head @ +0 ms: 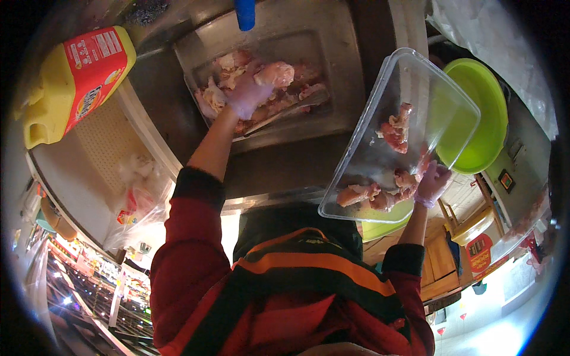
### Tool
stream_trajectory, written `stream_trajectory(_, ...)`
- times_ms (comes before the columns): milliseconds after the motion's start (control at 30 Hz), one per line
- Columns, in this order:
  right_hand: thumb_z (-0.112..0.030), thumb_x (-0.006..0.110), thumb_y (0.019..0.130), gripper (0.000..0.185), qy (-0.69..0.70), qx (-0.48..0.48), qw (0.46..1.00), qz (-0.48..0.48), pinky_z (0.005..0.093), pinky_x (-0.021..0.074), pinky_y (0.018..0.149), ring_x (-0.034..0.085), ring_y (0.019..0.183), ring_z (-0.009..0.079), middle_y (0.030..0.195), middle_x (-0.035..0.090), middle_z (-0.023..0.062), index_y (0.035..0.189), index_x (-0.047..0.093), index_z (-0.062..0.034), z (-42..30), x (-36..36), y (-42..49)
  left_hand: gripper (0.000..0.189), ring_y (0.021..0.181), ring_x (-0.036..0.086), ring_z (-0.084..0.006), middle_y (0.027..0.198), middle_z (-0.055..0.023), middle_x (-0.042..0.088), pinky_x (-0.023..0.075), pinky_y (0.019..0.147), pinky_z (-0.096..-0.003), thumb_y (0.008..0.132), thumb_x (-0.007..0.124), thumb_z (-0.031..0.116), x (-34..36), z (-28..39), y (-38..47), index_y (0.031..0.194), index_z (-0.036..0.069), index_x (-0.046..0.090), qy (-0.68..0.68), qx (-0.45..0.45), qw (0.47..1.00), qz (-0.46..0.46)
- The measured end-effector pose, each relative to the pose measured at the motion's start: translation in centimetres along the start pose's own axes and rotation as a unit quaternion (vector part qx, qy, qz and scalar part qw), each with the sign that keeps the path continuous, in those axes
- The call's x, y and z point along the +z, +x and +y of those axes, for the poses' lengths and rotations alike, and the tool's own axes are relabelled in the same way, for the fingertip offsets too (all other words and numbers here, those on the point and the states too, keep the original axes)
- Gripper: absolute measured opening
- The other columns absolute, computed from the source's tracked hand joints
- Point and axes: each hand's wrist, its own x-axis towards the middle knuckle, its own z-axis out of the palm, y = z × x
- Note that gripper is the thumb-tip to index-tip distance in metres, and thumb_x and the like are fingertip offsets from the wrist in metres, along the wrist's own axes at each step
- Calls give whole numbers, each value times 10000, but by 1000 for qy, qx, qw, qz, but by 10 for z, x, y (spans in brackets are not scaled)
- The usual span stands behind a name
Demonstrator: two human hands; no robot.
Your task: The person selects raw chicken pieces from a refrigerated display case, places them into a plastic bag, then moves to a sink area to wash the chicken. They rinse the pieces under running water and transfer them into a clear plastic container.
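Observation:
My left hand (251, 94), in a thin translucent glove, holds a piece of raw chicken (278, 74) over the metal sink (340, 53). Below it lie several more raw chicken pieces (216, 95), in what looks like a clear tub whose rim (285, 115) shows on the near side. At the right, my gloved right hand (432, 182) grips the edge of a clear plastic container (378, 95), which is tilted. Inside that container are a chicken drumstick (397, 129) and a few other pieces (356, 194) gathered at the near side. My right fingers are partly hidden.
A blue tap spout (245, 15) hangs over the sink's far side. Behind the clear container sits a green basin (485, 111). On the left are a yellow plastic jug (53, 95) with a red label and a clear plastic bag (140, 204). A wooden cabinet (438, 262) stands at lower right.

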Motion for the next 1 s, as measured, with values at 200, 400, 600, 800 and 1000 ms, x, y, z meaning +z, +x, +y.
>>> stream_trajectory(200,-328,644,863,370,-6,-13,1000,5,386,470,704,550,765,237,833,568,121,925,516,14,-6,0,-2,496,1041,565,-152,1120,-81,575,458,900,-304,744,726,98,32,109,-122,1170,63,475,-321,178,919,-144)
stream_trajectory(400,-341,644,861,374,-62,-9,998,3,395,474,691,578,752,264,847,597,149,913,519,8,-17,-3,-2,479,1058,562,-279,1187,-128,515,471,917,-375,754,680,79,104,153,-165,1199,90,504,-99,335,916,-199)
stream_trajectory(600,-351,642,864,386,-49,1,999,2,381,475,671,570,740,258,869,586,142,936,522,9,-13,-2,-3,364,987,576,-306,1066,-139,578,492,826,-408,729,672,102,66,123,-124,1083,105,586,6,413,910,30)
stream_trajectory(800,-327,640,873,372,-28,-22,999,0,360,470,672,545,735,229,856,549,115,920,500,15,-14,-1,-3,322,905,606,-360,975,-146,649,475,808,-449,842,590,304,82,-3,17,1062,68,577,294,170,936,-96)
stream_trajectory(1000,-308,637,879,351,25,15,1000,-13,352,468,682,530,771,188,867,535,95,928,488,6,-20,-1,-6,360,882,621,-379,922,-187,658,476,758,-486,855,576,362,126,-49,-3,1077,78,570,184,48,982,-5)
